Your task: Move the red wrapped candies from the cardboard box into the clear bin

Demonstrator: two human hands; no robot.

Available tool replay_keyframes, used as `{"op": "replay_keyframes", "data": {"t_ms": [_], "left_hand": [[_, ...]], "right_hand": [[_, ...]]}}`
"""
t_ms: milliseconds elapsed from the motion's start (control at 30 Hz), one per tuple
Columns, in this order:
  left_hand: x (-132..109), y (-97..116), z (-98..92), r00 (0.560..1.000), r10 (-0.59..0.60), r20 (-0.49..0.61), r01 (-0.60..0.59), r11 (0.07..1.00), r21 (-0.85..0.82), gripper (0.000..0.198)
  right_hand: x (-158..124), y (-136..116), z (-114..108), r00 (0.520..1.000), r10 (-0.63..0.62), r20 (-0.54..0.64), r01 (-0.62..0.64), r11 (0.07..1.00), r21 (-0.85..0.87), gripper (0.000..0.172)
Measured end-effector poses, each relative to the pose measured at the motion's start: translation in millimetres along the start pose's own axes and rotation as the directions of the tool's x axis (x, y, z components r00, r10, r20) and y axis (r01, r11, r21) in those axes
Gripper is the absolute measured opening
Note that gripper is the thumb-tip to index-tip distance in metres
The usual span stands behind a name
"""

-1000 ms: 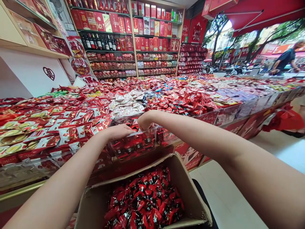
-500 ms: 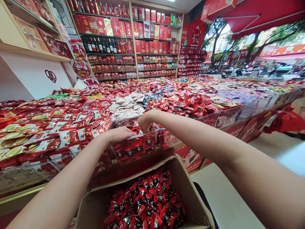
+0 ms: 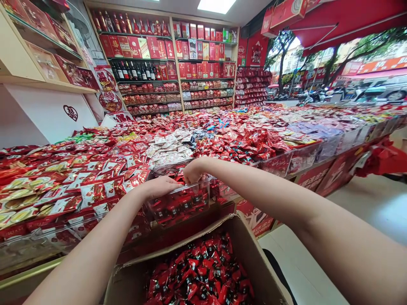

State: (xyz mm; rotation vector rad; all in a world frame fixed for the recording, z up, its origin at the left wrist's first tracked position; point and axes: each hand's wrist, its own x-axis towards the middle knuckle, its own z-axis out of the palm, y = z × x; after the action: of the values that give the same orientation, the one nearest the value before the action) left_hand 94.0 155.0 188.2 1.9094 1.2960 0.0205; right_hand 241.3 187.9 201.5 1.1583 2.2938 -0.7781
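Both hands are at a clear plastic bin [image 3: 181,208] holding red and black wrapped candies. My left hand [image 3: 162,186] rests over the bin's left front rim, its fingertips reaching inside; what they touch is hard to make out. My right hand [image 3: 194,173] is bent down into the bin, fingers curled among the candies and partly hidden by the rim. Below the bin, an open cardboard box [image 3: 248,250] holds a heap of the same red and black candies [image 3: 203,271].
Bins of packaged sweets spread across the display, with white packets [image 3: 170,146] behind the bin and red packets [image 3: 248,142] to its right. Wall shelves [image 3: 143,59] stand at the back. Pale floor tiles [image 3: 295,262] show at the lower right.
The camera view has tilted up slightly, so the scene sits lower. Both hands stay at the bin with little visible change.
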Motion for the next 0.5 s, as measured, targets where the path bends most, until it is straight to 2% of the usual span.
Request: {"op": "replay_keyframes", "data": {"t_ms": [167,267,367,500], "left_hand": [[5,-5,-1.9,1.0,0.007,-0.002,-0.007,1.0,0.021,0.044],[7,-6,-7.1,0.999,-0.025,0.044,0.022,0.998,0.058,0.035],[8,-4,-14.0,0.989,-0.097,0.115,0.082,0.988,0.127,0.023],[7,4,-17.4,0.958,-0.215,0.189,0.164,0.954,0.252,0.018]], "right_hand": [[5,2,1,0.999,0.017,0.043,-0.018,0.999,0.026,0.038],[7,4,2,0.999,0.02,0.036,-0.021,0.999,0.037,0.038],[7,6,4,1.0,0.014,0.019,-0.015,0.999,0.052,0.04],[6,7,5,1.0,0.003,-0.006,-0.003,0.998,0.061,0.043]]}}
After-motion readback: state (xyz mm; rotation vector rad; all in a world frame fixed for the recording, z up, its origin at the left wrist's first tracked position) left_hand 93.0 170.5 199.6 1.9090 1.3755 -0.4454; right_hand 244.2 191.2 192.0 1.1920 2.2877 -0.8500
